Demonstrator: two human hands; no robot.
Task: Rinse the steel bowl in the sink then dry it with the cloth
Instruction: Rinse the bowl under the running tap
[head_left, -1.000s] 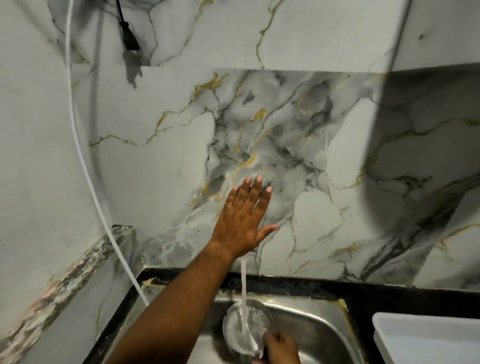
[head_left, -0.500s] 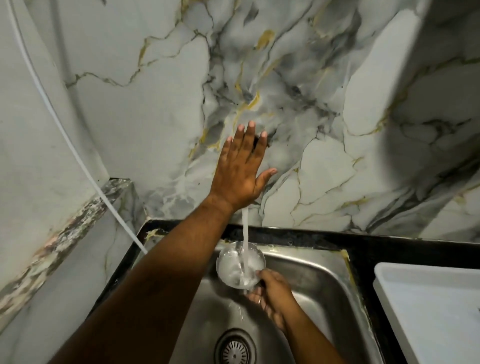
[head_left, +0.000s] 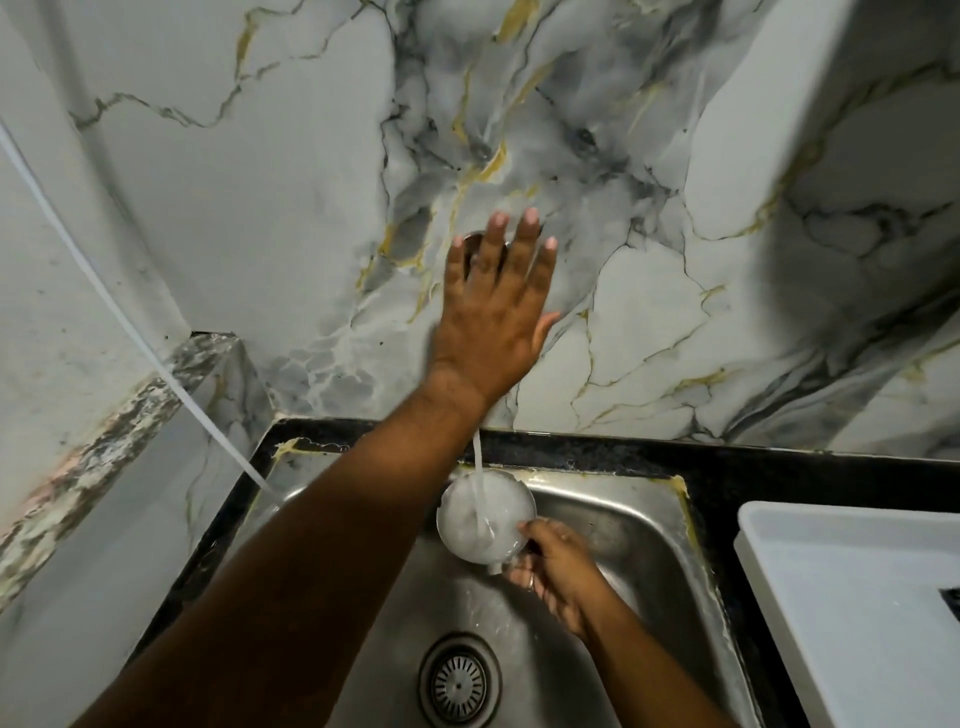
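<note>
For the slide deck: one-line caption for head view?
Right hand holds steel bowl under running water; left hand at wall tap.

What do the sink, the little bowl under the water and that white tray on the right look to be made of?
The sink looks like brushed stainless steel: dull grey sheen, soft reflections, metal drain strainer. The bowl, held by the right hand, seems polished steel, though frothing water hides most of it. The white tray is probably plastic: matte, uniform, with rounded moulded edges.

Steel bowl (head_left: 485, 525) looking shiny under frothing water; brushed, dull-gleaming metal sink (head_left: 623, 525) showing a slotted steel drain (head_left: 460, 680); glossy veined marble wall (head_left: 649, 322), speckled black stone counter (head_left: 727, 467), smooth matt white plastic tray (head_left: 852, 597)
</note>
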